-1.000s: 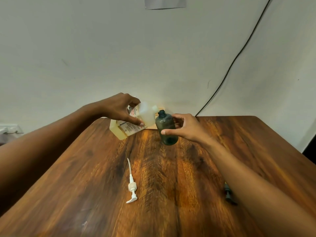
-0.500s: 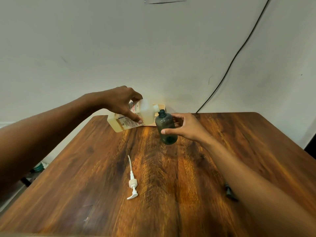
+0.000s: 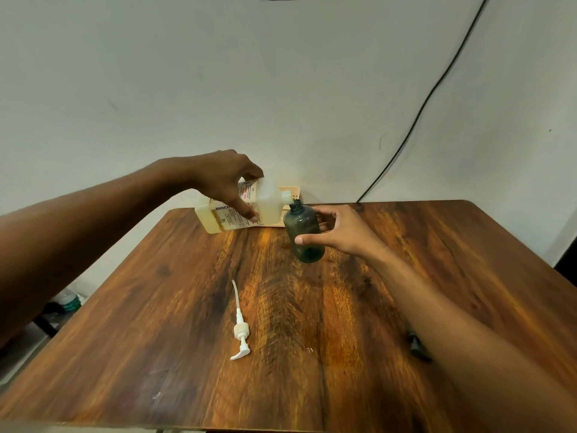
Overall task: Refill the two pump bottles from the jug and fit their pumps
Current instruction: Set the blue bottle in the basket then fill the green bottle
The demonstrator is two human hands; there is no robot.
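Translucent white plastic jug point(image 3: 268, 201) lies almost level in my left hand point(image 3: 224, 176), fingers point(image 3: 246, 214) curled round its labelled middle, spout pointing right at the neck of the upright dark smoky bottle point(image 3: 303, 226), which my right hand point(image 3: 340, 232) wraps on the wooden counter point(image 3: 312, 307). Yellowish liquid pools at the jug's base; the bottle's fill I cannot tell.

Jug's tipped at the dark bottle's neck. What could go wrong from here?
The spout of the jug sits beside the narrow neck of the dark bottle, not clearly over it; liquid may miss and run onto the table.
The right hand holds the bottle, which looks tilted; it might slip.
The left hand grips the jug alone; a surge could overshoot.
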